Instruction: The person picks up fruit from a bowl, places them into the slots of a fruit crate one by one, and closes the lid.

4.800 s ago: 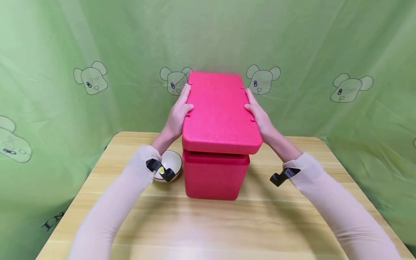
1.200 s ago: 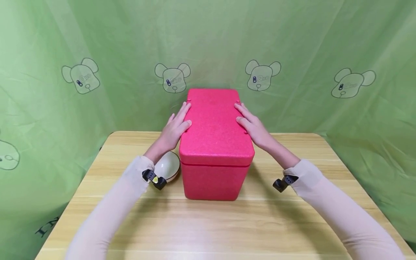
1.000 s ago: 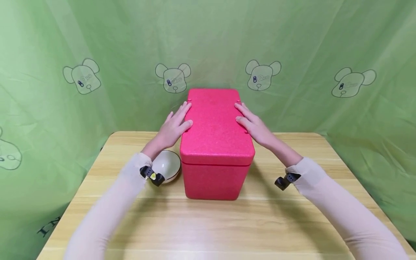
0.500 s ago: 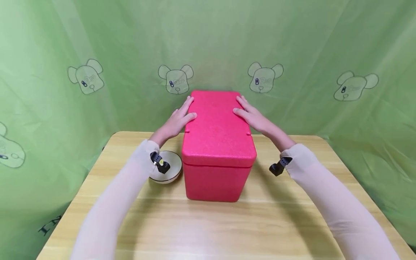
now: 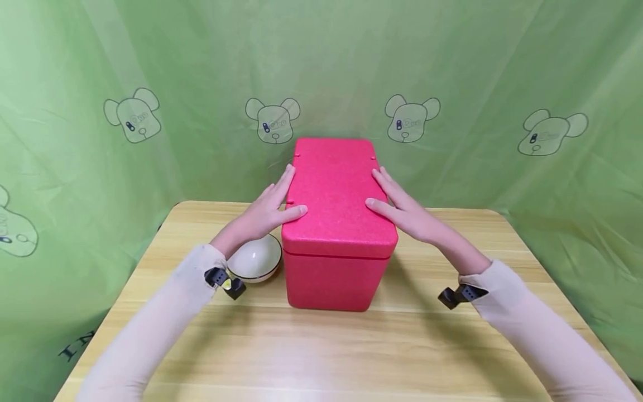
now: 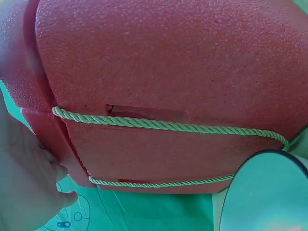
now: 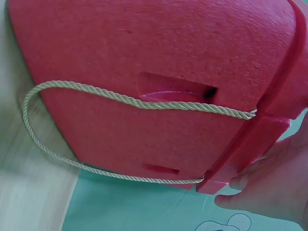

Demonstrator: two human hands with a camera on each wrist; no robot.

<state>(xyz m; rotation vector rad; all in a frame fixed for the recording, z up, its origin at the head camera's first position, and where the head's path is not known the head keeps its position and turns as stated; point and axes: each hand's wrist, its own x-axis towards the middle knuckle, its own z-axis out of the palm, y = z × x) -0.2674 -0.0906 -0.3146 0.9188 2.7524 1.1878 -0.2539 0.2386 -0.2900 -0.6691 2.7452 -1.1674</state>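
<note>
A pinkish-red foam box [image 5: 334, 283] stands on the table, its matching lid [image 5: 334, 187] seated on top with a thin seam showing at the front. My left hand [image 5: 266, 211] rests along the lid's left edge, fingers extended down the side and thumb on the top face. On the opposite edge my right hand [image 5: 406, 212] lies the same way, thumb on top. Both wrist views show a rope handle hanging from the lid seam: the left rope [image 6: 163, 126] lies against the box wall, while the right rope [image 7: 122, 98] loops out past the box's bottom edge.
Close beside the box on the left sits a white bowl [image 5: 257, 258] with a dark rim, below my left forearm. The wooden table [image 5: 321, 357] extends toward me. A green curtain [image 5: 331, 67] with bear-head prints hangs right behind the box.
The lid, tilted above the box almost five seconds ago, now sits level on it. Over the last half second both hands have slid along the lid's sides toward the near end.
</note>
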